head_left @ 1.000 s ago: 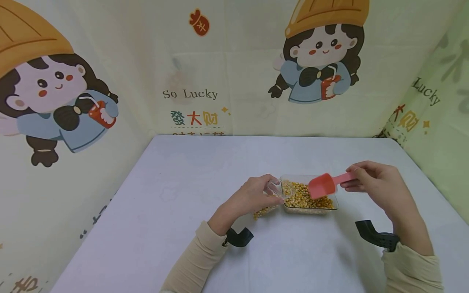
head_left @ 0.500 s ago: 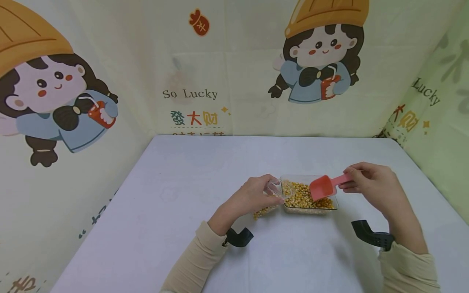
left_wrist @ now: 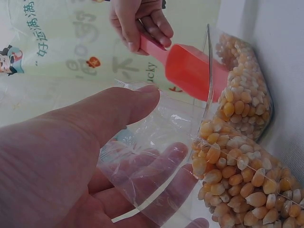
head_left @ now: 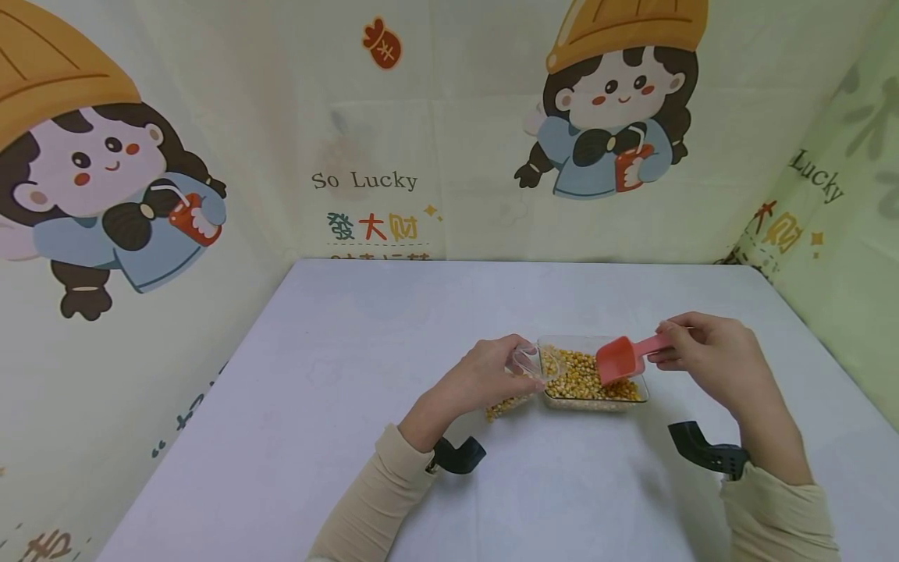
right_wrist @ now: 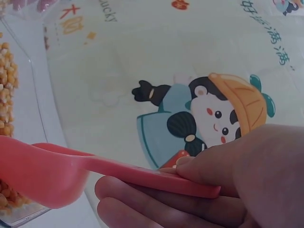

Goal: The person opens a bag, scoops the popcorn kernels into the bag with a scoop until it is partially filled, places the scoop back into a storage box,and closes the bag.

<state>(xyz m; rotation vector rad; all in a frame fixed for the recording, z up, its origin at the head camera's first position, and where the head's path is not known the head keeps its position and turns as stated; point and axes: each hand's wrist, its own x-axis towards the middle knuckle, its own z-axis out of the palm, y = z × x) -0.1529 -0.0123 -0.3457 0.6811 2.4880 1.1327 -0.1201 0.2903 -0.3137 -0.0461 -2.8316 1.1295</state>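
Item: pink scoop (head_left: 620, 361), one, short-handled. Held by the right grip (head_left: 716, 359), which pinches the rear of the handle, thumb on the upper face, fingers beneath. The scoop's bowl projects forward of that grip, on the side toward the left hand's work; in the head view it lies left of the fingertips, tilted, over the right part of the clear container, its front lip dipped at the kernels. Whether the lip touches them cannot be told.

Item: clear rectangular container (head_left: 595, 405), one, set on the white desk (head_left: 393, 343), just beyond the left fingertips and below the right grip. Contents: yellow corn kernels (head_left: 577, 381), spread through it.

Item: clear plastic bag (left_wrist: 175, 111), one, part-filled with the same kind of corn. Held by the left grip (head_left: 485, 371), thumb at the film's edge, fingers curled behind the film, bag between. The bag's corn lies beneath that hand, just beside the container's left end.

Also present: beige sleeves (head_left: 379, 499) on both arms; a black bracket at each wrist; behind the desk, a pale printed backdrop (head_left: 470, 140) with cartoon figures and lettering.
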